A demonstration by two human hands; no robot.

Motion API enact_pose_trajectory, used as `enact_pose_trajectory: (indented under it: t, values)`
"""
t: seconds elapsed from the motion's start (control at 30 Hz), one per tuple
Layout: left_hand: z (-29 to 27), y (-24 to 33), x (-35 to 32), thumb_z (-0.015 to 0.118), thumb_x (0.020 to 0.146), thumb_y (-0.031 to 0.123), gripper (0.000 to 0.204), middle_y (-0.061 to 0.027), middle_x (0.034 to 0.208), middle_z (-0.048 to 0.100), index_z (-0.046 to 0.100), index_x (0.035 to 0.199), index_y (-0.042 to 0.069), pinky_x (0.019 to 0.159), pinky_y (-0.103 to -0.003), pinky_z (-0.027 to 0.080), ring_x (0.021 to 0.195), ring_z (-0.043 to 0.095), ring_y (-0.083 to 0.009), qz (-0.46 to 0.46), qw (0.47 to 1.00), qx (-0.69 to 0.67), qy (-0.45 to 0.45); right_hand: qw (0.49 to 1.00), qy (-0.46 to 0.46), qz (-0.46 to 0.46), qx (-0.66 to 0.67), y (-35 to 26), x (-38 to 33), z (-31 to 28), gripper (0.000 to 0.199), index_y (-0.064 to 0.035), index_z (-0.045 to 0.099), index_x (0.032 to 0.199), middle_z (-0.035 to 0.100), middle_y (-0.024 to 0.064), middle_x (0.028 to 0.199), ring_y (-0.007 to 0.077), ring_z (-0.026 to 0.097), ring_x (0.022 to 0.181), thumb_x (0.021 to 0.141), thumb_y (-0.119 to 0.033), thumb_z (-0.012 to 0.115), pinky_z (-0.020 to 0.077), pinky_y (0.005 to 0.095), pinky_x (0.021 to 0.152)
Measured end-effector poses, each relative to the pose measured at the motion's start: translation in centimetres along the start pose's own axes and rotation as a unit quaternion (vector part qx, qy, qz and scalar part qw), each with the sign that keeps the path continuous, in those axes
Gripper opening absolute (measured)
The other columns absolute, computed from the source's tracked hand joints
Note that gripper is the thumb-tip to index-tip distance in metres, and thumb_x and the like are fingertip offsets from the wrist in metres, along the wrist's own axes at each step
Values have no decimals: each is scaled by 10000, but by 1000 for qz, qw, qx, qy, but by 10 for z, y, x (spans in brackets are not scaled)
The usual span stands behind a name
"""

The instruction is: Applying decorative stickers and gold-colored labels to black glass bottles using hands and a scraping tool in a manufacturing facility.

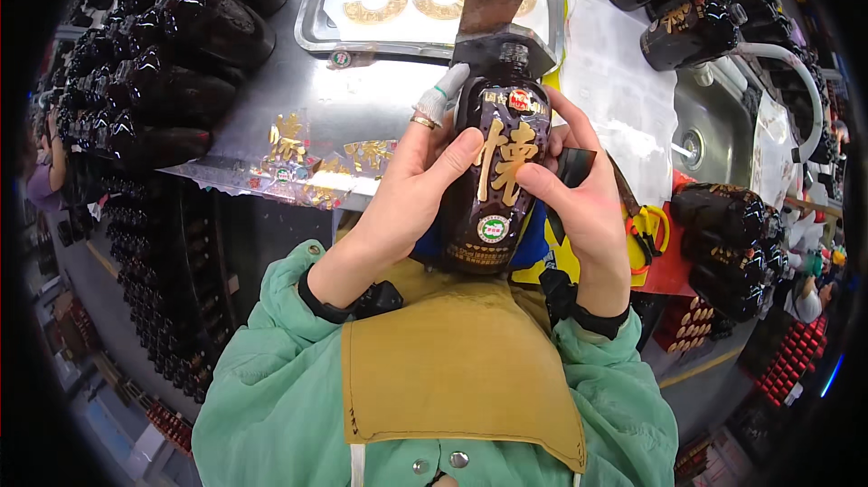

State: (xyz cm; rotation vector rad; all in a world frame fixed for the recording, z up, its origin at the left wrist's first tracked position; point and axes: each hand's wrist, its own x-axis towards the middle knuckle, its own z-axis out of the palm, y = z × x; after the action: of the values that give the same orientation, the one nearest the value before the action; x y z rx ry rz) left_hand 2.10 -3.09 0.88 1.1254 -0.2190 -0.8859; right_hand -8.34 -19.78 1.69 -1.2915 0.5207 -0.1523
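Two hands on one dark glazed bottle | our left hand wraps its left side, thumb across the gold label character | our right hand cups its right side, thumb pressing the label | bottle upright above our tan apron, just before the steel table | more dark bottles stacked left.

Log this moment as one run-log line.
left hand: grips dark bottle, thumb on gold label | right hand: grips bottle's other side | bottle: upright over steel table | nearby: tray, sink
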Motion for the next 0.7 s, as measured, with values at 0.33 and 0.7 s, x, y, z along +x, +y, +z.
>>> enact_pose_trajectory:
  t: [0.33,0.7]
  values:
    - [4,4,-2,500,1116,202,615,-149,1544,466,237,1654,65,1175,-356,372,1406,465,-188,-2,1000,11,1,999,-3,-29,-32,3,-1,-2,805,-44,463,1545,455,-50,974,44,453,847,849,-105,861,416,203,773]
    - [6,-8,-14,816,907,107,874,-173,1471,511,249,1552,-53,1158,-398,420,1367,517,-228,77,991,105,-23,788,-158,-384,-455,-69,3,15,336,-12,702,1057,679,102,967,326,640,907,734,73,663,544,408,825]
